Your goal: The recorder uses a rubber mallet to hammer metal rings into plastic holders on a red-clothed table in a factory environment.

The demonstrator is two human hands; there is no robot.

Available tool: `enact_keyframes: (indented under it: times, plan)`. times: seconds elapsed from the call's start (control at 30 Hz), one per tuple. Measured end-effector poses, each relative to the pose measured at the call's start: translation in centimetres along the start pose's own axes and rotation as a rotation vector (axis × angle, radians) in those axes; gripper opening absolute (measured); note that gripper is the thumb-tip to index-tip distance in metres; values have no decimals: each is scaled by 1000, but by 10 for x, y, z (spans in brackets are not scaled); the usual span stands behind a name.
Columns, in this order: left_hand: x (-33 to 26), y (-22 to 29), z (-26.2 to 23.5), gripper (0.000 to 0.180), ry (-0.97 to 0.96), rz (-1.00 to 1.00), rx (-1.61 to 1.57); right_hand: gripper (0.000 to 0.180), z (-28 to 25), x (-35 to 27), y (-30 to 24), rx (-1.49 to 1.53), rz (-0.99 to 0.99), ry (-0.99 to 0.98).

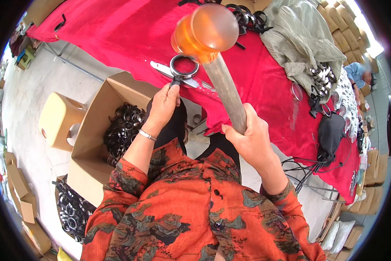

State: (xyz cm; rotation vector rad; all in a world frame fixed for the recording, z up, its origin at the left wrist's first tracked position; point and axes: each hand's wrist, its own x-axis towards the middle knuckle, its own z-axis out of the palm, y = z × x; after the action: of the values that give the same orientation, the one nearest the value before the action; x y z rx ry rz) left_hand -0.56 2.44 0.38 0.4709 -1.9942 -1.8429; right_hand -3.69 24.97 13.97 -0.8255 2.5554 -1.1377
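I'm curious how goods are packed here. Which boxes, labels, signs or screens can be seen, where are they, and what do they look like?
Open box: floor, by the person's left side; brown cardboard, full of black rings.
Stacked boxes: top right, behind the red table; brown cardboard, in rows.
Flat boxes: floor, lower left; brown cardboard.
Boxes: right edge; brown cardboard, stacked.
Labels, signs, screens: none visible.

Orange-headed mallet (206,32) raised above black ring frame (183,66) on red cloth.
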Motion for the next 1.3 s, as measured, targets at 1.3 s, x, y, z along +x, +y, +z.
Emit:
enact_keyframes:
  times: [1.3]
  plan:
    - [-55,41,-105,23,80,-271,62,34,-78,14,86,-640,2,105]
